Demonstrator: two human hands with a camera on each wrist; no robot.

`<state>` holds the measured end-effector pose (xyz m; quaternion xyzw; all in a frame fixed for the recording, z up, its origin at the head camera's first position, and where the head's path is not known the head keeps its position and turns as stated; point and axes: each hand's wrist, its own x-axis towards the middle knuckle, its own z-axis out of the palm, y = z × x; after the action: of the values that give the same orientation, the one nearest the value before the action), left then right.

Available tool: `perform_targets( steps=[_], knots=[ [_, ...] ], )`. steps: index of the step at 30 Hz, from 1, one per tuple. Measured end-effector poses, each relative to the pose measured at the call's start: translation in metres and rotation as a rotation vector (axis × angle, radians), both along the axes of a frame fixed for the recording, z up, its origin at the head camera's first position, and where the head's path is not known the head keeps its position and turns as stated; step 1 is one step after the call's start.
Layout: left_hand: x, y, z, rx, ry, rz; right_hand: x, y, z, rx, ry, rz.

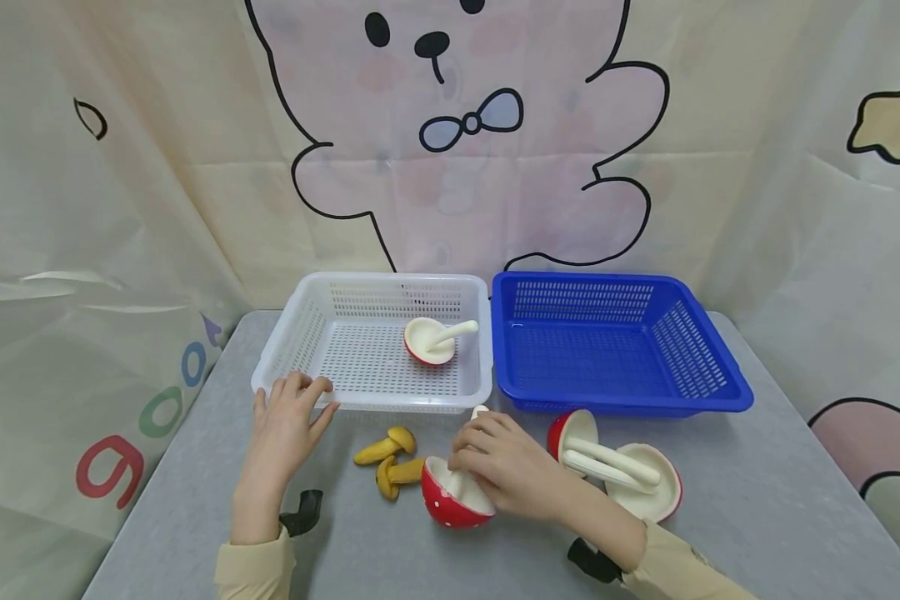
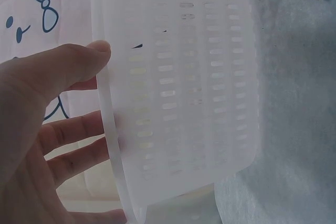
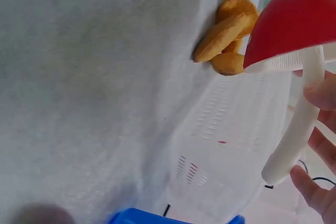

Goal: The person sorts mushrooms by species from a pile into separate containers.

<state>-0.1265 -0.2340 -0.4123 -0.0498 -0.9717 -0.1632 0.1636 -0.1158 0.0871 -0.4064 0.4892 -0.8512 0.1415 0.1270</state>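
Note:
My right hand [image 1: 506,467] holds a toy mushroom [image 1: 450,507] by its white stem, its red cap with white dots over the front of the table. In the right wrist view the thumb and fingers lie along the stem [image 3: 297,137], below the red cap [image 3: 294,24]. My left hand [image 1: 288,429] grips the near left rim of the white basket [image 1: 371,406]; in the left wrist view the thumb [image 2: 86,59] is on one side of the rim and the fingers on the other. Inside that basket lies another red-capped mushroom [image 1: 429,340], stem up.
Two small yellow-brown mushrooms [image 1: 401,473] lie left of the held one. On the right, more red-capped mushrooms [image 1: 652,479] lie together, stems crossing. A blue basket [image 1: 622,400] stands beside the white one at the back of the grey table [image 1: 390,558], before a curtain.

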Motion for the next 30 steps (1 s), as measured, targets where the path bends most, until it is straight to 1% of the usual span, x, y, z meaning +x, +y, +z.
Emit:
perform_targets(
  steps=[6, 10, 20, 23, 30],
  knots=[
    [0.0, -0.001, 0.0, 0.009, -0.021, 0.005, 0.003, -0.002, 0.011, -0.017, 0.047, 0.005],
    [0.0, -0.001, 0.0, 0.012, -0.028, 0.008, 0.003, -0.003, 0.021, -0.042, 0.055, -0.005],
    [-0.001, -0.002, 0.0, 0.001, -0.016, 0.004, -0.01, -0.01, 0.043, -0.135, 0.092, -0.053],
    [-0.001, -0.001, 0.0, -0.004, -0.013, 0.007, -0.015, -0.014, 0.049, -0.158, 0.073, -0.081],
    [-0.001, 0.0, 0.0, 0.0, -0.009, 0.006, -0.035, -0.027, 0.06, -0.169, -0.031, -0.157]
  ],
)
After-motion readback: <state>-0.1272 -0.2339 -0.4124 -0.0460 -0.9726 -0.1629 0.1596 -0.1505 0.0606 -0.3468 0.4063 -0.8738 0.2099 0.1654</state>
